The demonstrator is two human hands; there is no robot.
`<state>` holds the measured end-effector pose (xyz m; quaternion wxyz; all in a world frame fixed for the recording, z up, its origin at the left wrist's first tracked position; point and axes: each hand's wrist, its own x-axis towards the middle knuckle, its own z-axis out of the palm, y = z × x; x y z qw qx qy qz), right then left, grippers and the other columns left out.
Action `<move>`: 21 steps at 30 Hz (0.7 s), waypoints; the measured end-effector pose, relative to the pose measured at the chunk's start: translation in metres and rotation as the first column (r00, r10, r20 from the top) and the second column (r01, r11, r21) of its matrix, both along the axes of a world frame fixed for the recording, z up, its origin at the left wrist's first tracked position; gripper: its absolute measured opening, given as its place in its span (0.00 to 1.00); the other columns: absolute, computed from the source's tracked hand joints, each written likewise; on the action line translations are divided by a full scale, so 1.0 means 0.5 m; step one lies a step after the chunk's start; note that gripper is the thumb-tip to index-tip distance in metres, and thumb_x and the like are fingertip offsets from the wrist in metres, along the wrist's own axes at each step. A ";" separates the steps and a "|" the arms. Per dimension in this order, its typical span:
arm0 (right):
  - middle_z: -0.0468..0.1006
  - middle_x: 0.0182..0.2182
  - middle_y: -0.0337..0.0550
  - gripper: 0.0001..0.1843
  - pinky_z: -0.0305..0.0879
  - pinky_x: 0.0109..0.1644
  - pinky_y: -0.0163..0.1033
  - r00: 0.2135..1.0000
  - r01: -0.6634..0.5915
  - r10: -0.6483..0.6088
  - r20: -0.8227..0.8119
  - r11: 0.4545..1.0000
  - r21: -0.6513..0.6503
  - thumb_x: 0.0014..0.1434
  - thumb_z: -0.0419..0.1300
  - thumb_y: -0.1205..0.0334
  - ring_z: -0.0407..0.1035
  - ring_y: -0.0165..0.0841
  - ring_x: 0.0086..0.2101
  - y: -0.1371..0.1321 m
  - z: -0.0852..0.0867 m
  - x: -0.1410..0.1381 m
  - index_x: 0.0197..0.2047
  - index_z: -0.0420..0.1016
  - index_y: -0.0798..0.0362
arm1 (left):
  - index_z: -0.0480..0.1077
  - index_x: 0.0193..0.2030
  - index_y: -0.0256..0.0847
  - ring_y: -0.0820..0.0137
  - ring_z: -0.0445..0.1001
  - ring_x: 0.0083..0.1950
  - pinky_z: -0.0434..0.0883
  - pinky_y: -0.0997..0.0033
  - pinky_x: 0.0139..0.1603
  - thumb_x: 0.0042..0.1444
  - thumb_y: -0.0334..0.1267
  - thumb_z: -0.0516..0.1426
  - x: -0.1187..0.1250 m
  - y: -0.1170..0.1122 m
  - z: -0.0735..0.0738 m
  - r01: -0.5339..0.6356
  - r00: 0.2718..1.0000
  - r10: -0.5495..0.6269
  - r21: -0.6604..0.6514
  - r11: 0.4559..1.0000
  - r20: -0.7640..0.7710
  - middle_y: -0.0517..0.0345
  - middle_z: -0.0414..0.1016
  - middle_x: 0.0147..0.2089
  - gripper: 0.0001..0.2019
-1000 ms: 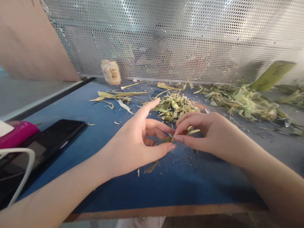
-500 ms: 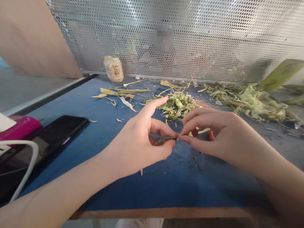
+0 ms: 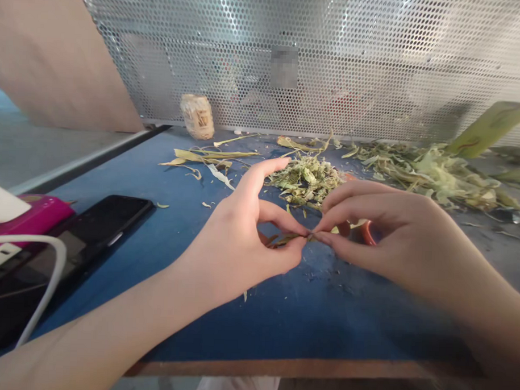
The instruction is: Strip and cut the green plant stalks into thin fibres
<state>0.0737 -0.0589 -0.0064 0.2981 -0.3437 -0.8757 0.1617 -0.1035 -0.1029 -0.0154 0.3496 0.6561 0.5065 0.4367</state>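
Observation:
Between thumb and forefinger, my left hand (image 3: 232, 245) pinches a thin greenish-brown plant strip (image 3: 284, 239); its index-side fingers are raised and apart. My right hand (image 3: 387, 225) meets it fingertip to fingertip, closed in a pinch at the strip's right end. A curved orange-red piece (image 3: 369, 233) shows under the right fingers; most of it is hidden, so its kind is unclear. Just beyond both hands lies a heap of pale green, curled plant bits (image 3: 305, 182). Small dark crumbs (image 3: 325, 276) are scattered on the blue tabletop (image 3: 238, 331) below the fingertips.
At left lie a black phone (image 3: 114, 218), a magenta plug block (image 3: 40, 213) and a white cable (image 3: 57, 262). Long dry leaves (image 3: 210, 155) and a wrapped roll (image 3: 197, 116) stand farther back. More leafy scraps (image 3: 444, 173) lie right, before a perforated metal panel (image 3: 354, 62).
Both hands have shifted slightly right in the view, as has the background. The pinching grip on the plant strip looks the same, with a little less of the strip showing.

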 end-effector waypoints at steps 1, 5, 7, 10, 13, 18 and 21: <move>0.72 0.32 0.40 0.04 0.62 0.25 0.32 1.000 0.006 -0.006 -0.001 1.000 0.011 0.47 0.58 0.62 0.65 0.27 0.26 -0.001 0.000 -0.001 0.25 0.74 0.49 | 0.47 0.59 0.48 0.68 0.76 0.28 0.74 0.71 0.29 0.42 0.34 0.59 -0.001 0.000 0.000 0.002 1.000 -0.002 -0.006 1.000 0.005 0.63 0.76 0.30 0.37; 0.72 0.31 0.41 0.04 0.63 0.26 0.33 0.999 0.035 -0.034 -0.016 0.998 0.059 0.48 0.58 0.62 0.65 0.28 0.26 -0.007 -0.005 -0.003 0.25 0.74 0.49 | 0.48 0.58 0.49 0.71 0.74 0.22 0.73 0.73 0.22 0.43 0.35 0.59 -0.003 0.000 0.000 0.002 0.998 0.001 -0.056 0.998 0.058 0.62 0.76 0.31 0.36; 0.72 0.31 0.41 0.05 0.63 0.26 0.34 0.998 0.052 -0.049 -0.032 0.995 0.084 0.49 0.57 0.62 0.65 0.28 0.26 -0.010 -0.008 -0.005 0.25 0.73 0.49 | 0.47 0.58 0.49 0.72 0.73 0.19 0.73 0.73 0.20 0.43 0.35 0.58 0.001 0.001 -0.001 -0.023 0.995 0.030 -0.071 0.997 0.094 0.62 0.75 0.31 0.36; 0.72 0.31 0.41 0.05 0.63 0.26 0.33 0.997 0.064 -0.059 -0.050 0.992 0.109 0.50 0.56 0.63 0.65 0.28 0.25 -0.014 -0.012 -0.008 0.25 0.73 0.49 | 0.47 0.58 0.47 0.72 0.73 0.19 0.73 0.73 0.21 0.43 0.34 0.58 0.008 0.002 -0.003 -0.067 0.989 0.081 -0.113 0.991 0.127 0.61 0.76 0.31 0.35; 0.72 0.31 0.41 0.05 0.63 0.25 0.32 0.996 0.060 -0.054 -0.067 0.994 0.093 0.50 0.57 0.64 0.65 0.27 0.25 -0.014 -0.012 -0.010 0.26 0.73 0.49 | 0.47 0.58 0.46 0.73 0.72 0.18 0.74 0.74 0.21 0.43 0.32 0.58 0.012 0.000 0.001 -0.096 0.980 0.117 -0.130 0.987 0.160 0.62 0.75 0.29 0.36; 0.71 0.31 0.40 0.05 0.64 0.24 0.31 0.992 0.035 -0.036 -0.124 0.999 -0.010 0.49 0.58 0.62 0.66 0.26 0.26 -0.009 -0.001 -0.008 0.25 0.72 0.51 | 0.42 0.60 0.49 0.74 0.72 0.20 0.74 0.73 0.20 0.42 0.33 0.58 0.007 -0.007 0.014 -0.040 0.978 0.065 -0.127 0.991 0.200 0.62 0.75 0.31 0.40; 0.72 0.31 0.41 0.06 0.66 0.29 0.31 0.993 -0.003 -0.004 -0.120 0.998 -0.057 0.50 0.58 0.60 0.67 0.28 0.29 -0.004 0.003 -0.005 0.25 0.73 0.51 | 0.39 0.61 0.51 0.73 0.72 0.21 0.74 0.73 0.20 0.44 0.35 0.58 0.002 -0.008 0.011 -0.034 0.985 0.045 -0.071 0.997 0.167 0.62 0.75 0.33 0.41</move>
